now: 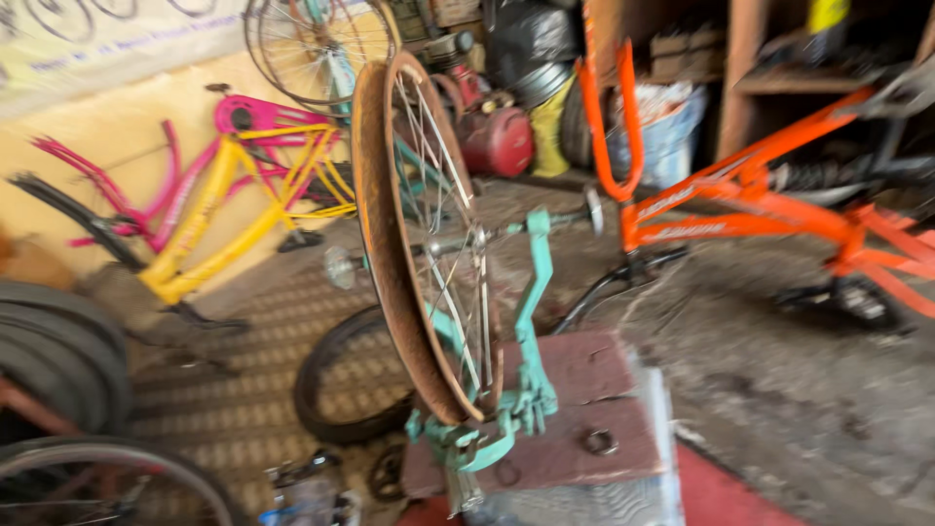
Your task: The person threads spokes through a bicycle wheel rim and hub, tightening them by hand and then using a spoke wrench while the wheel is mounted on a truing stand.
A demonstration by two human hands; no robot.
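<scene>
We look down on a bicycle workshop, the view somewhat blurred; neither our left hand nor our right hand is in the frame, so we cannot tell how far open either is or whether it holds anything; we order the contents from largest to smallest

The orange bicycle frame (750, 190) fills the right side, lying across the rough concrete floor (799, 390), its fork loop rising toward the shelves behind; the yellow bicycle frame (229, 209) leans against the pale wall at left with a pink frame (175, 166) just behind it; a stack of black tyres (58, 341) sits at the left edge, and one loose tyre (341, 390) lies on the patterned floor beside the stand

The work in hand is the rusty wheel rim (390, 253) at centre; it stands nearly upright, laced with spokes (453, 253), its axle carried between the arms of a teal truing stand (526, 321); the stand rests on a reddish-brown block (584, 409); the rim bears neither tyre nor tube, and its brown surface is uncleaned

We judge the wheel to be mounted and stripped, hence ready for truing or inspection; whether any spoke has yet been adjusted cannot be read from this view, and no spoke key is to be seen; refitting a tyre remains undone

A small metal ring (600, 442) lies on the block near the stand's foot; a red canister (499, 141) stands in the background clutter
</scene>
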